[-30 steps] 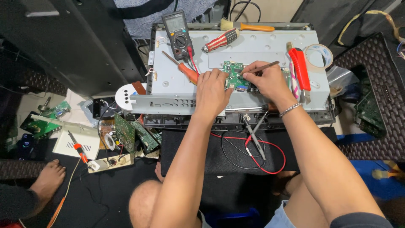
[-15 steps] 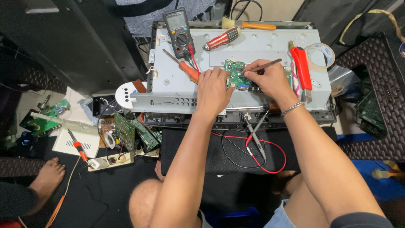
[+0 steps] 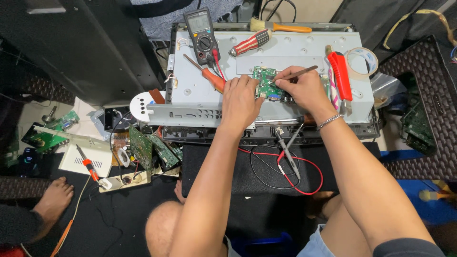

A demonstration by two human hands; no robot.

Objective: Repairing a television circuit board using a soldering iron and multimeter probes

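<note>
A small green circuit board (image 3: 264, 84) lies on a grey metal chassis panel (image 3: 295, 52). My left hand (image 3: 240, 99) rests on the panel with its fingers pressed against the board's left edge. My right hand (image 3: 304, 88) holds a thin metal tool (image 3: 297, 73) like a pen, its tip touching the board's upper part. A bracelet sits on my right wrist. Part of the board is hidden under my fingers.
On the panel lie a black multimeter (image 3: 202, 34), an orange-handled screwdriver (image 3: 209, 76), a striped-handled screwdriver (image 3: 250, 43), a brush (image 3: 281, 27), a red cutter (image 3: 341, 76) and a tape roll (image 3: 362, 60). Probe leads (image 3: 290, 162) trail below. Loose boards (image 3: 152, 150) lie left. Another person's foot (image 3: 52, 200) is lower left.
My right hand has shifted slightly left with the tool, whose tip has moved along the board. My left hand stays in place.
</note>
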